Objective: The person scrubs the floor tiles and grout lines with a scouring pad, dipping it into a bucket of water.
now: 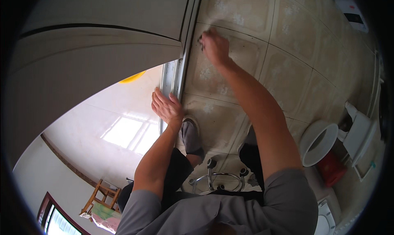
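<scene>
My left hand (167, 107) rests with its fingers stretched out over the metal door track (167, 77), near my left shoe (188, 130). It holds nothing that I can see. Further ahead and to the right, my right hand (215, 48) is closed low over the beige floor tiles (217, 77). Something small and dark pokes out at its fingertips, too little shown to name. Beside that hand runs the edge of a grey sliding door panel (123, 7).
Under me stands a wheeled stool with a chrome ring base (217, 175). A white basin (319, 142) and a red bucket (331, 169) are at the right. Past the track lie a sunlit pale floor (123, 130), a yellow round thing (132, 77) and a wooden chair (100, 196).
</scene>
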Demonstrator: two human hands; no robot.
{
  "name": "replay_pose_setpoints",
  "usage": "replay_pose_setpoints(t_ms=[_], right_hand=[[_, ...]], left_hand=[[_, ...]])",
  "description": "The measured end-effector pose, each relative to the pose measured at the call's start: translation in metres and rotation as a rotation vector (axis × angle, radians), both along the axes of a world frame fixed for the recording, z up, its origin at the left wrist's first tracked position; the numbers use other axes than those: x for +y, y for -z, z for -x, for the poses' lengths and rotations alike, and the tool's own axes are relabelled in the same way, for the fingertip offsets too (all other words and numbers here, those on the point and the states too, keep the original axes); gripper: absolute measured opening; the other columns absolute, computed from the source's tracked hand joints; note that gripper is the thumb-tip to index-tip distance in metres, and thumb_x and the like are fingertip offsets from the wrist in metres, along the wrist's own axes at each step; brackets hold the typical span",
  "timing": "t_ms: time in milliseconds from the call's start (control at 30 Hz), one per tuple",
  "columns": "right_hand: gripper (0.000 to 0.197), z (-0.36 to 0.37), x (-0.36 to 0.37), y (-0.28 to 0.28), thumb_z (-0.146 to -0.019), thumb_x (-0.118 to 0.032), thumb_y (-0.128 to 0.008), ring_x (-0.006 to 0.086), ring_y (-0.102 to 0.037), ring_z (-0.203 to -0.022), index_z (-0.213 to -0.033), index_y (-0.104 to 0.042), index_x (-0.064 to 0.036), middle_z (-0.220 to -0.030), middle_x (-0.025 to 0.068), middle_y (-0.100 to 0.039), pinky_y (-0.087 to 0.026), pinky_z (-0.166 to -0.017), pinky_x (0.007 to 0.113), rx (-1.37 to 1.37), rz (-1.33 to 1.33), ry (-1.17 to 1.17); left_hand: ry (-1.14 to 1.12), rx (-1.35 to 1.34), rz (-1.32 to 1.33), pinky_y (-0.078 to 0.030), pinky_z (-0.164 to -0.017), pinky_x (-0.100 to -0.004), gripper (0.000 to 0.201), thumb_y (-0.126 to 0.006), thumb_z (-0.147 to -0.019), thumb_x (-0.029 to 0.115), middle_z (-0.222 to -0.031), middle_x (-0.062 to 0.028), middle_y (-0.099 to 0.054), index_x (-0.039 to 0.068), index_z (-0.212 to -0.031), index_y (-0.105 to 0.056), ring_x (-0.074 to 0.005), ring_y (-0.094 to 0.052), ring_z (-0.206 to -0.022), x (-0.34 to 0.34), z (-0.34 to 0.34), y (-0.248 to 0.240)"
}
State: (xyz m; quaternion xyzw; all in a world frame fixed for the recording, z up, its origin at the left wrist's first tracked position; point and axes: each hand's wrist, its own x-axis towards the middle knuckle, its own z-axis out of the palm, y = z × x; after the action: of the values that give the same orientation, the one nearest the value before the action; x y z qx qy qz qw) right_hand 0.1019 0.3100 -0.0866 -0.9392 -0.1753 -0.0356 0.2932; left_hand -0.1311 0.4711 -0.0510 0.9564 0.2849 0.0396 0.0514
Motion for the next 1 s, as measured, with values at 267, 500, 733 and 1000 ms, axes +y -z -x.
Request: replay_pose_setpoints(t_ms=[267, 500, 733, 1000], right_hand=[[0.010, 0.049, 0.005, 0.025, -0.080, -0.011, -0.066, 0.0347, -0.066, -0.077, -0.088, -0.062, -0.0062, -0.093, 0.0152, -0.062, -0.055, -0.068, 0.047, -0.065, -0.026, -0.155], [0.006, 0.021, -0.086, 0.013, -0.080, -0.009, -0.066, 0.0352, -0.065, -0.077, -0.084, -0.061, -0.0082, -0.081, 0.0149, -0.061, -0.052, -0.066, 0.046, -0.022, 0.050, 0.012], [0.011, 0.137, -0.081, -0.004, -0.079, -0.008, -0.068, 0.0336, -0.062, -0.070, -0.085, -0.059, -0.0101, -0.089, 0.0124, -0.056, -0.052, -0.060, 0.046, 0.340, 0.002, -0.038], [0.010, 0.019, -0.117, -0.010, -0.080, -0.009, -0.069, 0.0354, -0.063, -0.076, -0.086, -0.060, -0.0102, -0.084, 0.0136, -0.057, -0.050, -0.064, 0.046, 0.052, 0.006, 0.367]], left_hand=[[-0.004, 0.014, 0.032, -0.032, -0.110, -0.0504, 0.058, -0.048, -0.097, 0.032, -0.138, -0.0240, -0.052, 0.001, -0.145, -0.040, -0.0388, -0.046, -0.133, -0.006, -0.002, -0.003], [-0.009, 0.009, 0.039, -0.032, -0.109, -0.0502, 0.058, -0.049, -0.097, 0.033, -0.138, -0.0230, -0.053, 0.000, -0.144, -0.041, -0.0383, -0.046, -0.132, -0.010, -0.010, -0.006], [-0.024, -0.012, -0.019, -0.033, -0.108, -0.0490, 0.058, -0.048, -0.097, 0.036, -0.137, -0.0211, -0.055, 0.003, -0.144, -0.043, -0.0368, -0.048, -0.130, 0.003, -0.001, -0.002], [-0.010, 0.005, 0.047, -0.030, -0.111, -0.0500, 0.058, -0.049, -0.098, 0.035, -0.137, -0.0210, -0.054, 0.000, -0.143, -0.042, -0.0354, -0.045, -0.134, -0.012, -0.004, -0.003]])
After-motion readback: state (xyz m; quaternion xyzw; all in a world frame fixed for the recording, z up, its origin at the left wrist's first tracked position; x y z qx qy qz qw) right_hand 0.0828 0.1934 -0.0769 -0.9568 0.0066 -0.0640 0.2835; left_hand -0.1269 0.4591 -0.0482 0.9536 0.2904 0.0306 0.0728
